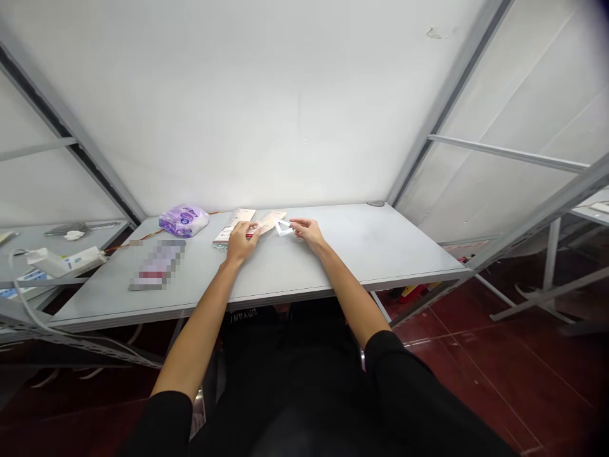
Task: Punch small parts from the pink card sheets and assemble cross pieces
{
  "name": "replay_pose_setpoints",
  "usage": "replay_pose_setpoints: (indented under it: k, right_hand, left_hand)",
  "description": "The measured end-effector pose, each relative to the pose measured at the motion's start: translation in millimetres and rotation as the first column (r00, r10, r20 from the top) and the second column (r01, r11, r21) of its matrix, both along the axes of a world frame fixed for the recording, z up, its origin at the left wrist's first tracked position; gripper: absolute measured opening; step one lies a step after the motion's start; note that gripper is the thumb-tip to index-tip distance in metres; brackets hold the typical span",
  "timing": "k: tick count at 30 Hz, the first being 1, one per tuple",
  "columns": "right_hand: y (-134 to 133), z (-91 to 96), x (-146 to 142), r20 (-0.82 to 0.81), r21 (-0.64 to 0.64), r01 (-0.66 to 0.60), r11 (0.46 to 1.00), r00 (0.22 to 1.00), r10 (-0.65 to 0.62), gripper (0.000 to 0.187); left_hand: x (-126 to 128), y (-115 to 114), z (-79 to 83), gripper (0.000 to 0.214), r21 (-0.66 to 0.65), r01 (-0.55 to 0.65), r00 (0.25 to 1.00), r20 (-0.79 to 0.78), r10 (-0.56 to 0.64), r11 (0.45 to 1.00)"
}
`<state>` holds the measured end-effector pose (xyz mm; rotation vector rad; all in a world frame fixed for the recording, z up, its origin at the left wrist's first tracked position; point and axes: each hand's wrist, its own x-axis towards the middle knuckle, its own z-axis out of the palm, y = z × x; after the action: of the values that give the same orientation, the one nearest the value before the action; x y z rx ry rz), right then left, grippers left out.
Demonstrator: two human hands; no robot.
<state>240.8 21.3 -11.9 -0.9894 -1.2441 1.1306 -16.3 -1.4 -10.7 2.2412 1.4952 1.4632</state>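
Observation:
My right hand (308, 233) pinches a small white triangular frame (284, 230) with an open middle, just above the table. To its left, my left hand (242, 242) is closed over the near edge of a beige printed paper (272, 221) with a red strip, which looks like an open booklet or folded card. Another beige printed sheet or stack (242, 217) lies on the left side of that hand. My left fingers partly cover both papers, so I cannot tell whether they are joined.
On the grey table (371, 247), a purple-and-white tissue pack (184, 220) lies at the back left. A blurred-out flat object (158, 265) is nearer the left edge. A dark round item (375, 204) sits at the back right. White power strips (80, 261) and a cable occupy the adjoining left surface.

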Motion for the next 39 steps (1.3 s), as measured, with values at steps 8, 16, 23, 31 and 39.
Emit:
replay_pose_setpoints:
  k: [8,16,23,31,39]
  right_hand:
    - [-10,-1.4,-7,0.28,0.424,0.056,0.904,0.941,-0.19,0.022]
    - [-8,-5.0,-5,0.345,0.542,0.052,0.839,0.897,-0.278,0.023]
    - [-1,-14.8,-5,0.544,0.54,-0.103,0.835,0.8,-0.253,0.013]
    - [-10,-8.2,-11,0.742,0.458,-0.225,0.86,0.63,-0.23,0.031]
    - [-16,2.2,-10,0.631,0.496,-0.053,0.867,0.708,-0.317,0.03]
  left_hand:
    - [1,1,-1.5,0.028,-0.073,0.076,0.997,0.022,-0.075,0.994]
    - [3,-4,3.2,0.023,-0.046,0.103,0.994,0.029,-0.102,0.994]
    - [5,-7,5.8,0.026,-0.033,0.169,0.985,-0.013,-0.17,0.985]
    - [8,-12,8.7,0.027,-0.099,0.197,0.978,-0.047,-0.203,0.975]
    - [7,-11,9.4,0.023,0.03,0.184,0.983,-0.01,-0.184,0.982]
